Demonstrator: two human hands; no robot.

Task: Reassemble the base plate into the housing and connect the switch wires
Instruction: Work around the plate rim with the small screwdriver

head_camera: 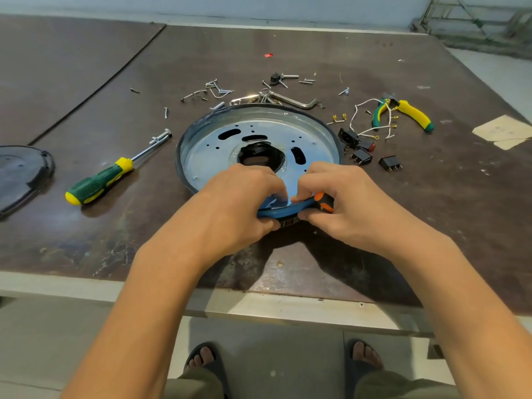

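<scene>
Round housing [184, 156] laid flat at bench [86, 82] centre, metal plate [207, 151] lying inside it. Near rim clamped by both hands, close together. Left hand [239, 203]: grip closed, fingers curled over rim, thumb beneath. Right hand [339, 197]: grip pinched on rim, orange-black tool handle [324, 201] tucked under fingers. Switches [390, 162] and wires [371, 116] scattered loose right of housing. Screwdriver [100, 181] laid at left.

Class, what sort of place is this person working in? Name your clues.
Probably a repair workshop: a scuffed dark brown workbench, a green-and-yellow screwdriver, scattered silver screws and green-and-yellow pliers beside a round blue-rimmed metal housing.
</scene>
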